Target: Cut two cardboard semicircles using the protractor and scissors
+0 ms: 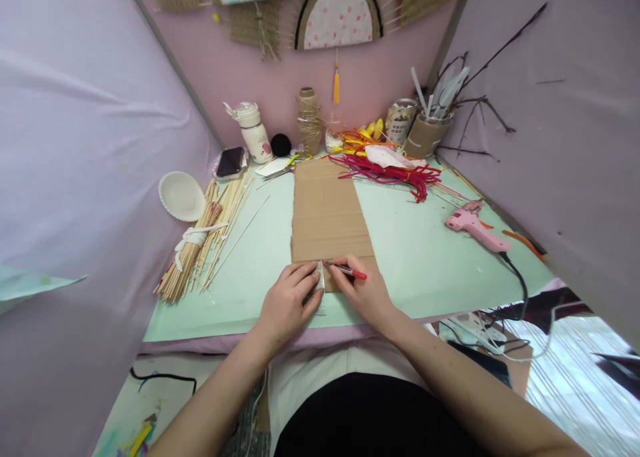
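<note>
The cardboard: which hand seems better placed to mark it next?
Probably the right hand: it holds the red pen with its tip end at the cardboard, close beside the ruler. The left hand lies over that ruler, so it seems better suited to steadying it.

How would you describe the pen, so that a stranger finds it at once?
On the pale green table lies a brown cardboard sheet. At its near end, the right hand holds the pen. Its bright red end sets it apart from the pale ruler under the left hand.
</note>
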A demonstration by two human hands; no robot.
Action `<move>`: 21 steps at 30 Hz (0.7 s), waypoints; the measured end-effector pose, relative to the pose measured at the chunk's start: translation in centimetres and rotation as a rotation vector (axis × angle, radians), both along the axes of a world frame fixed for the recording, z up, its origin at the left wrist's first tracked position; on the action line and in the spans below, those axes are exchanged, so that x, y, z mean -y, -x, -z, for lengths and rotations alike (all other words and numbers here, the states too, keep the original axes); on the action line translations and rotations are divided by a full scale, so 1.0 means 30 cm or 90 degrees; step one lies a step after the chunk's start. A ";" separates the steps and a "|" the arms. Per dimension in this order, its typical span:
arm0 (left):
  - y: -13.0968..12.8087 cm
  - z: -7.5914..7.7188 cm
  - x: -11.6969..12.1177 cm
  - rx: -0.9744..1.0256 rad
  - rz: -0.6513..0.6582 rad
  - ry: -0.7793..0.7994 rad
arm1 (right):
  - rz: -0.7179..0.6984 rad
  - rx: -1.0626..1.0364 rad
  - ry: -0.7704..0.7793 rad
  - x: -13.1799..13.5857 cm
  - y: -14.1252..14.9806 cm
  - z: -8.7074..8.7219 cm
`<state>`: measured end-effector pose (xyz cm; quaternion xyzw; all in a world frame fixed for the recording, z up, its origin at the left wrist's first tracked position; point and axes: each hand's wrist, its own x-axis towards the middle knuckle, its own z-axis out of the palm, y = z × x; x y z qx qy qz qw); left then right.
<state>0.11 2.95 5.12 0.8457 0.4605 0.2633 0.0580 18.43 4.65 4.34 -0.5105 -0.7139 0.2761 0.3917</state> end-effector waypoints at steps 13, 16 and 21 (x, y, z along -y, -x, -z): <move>0.000 0.008 0.000 0.005 -0.006 0.004 | -0.060 0.018 -0.074 0.010 -0.005 -0.004; -0.001 0.010 0.000 0.004 -0.004 0.005 | -0.065 0.019 -0.084 0.018 -0.009 -0.003; 0.001 0.014 -0.001 0.011 -0.004 0.000 | -0.073 0.032 -0.079 0.047 -0.018 -0.007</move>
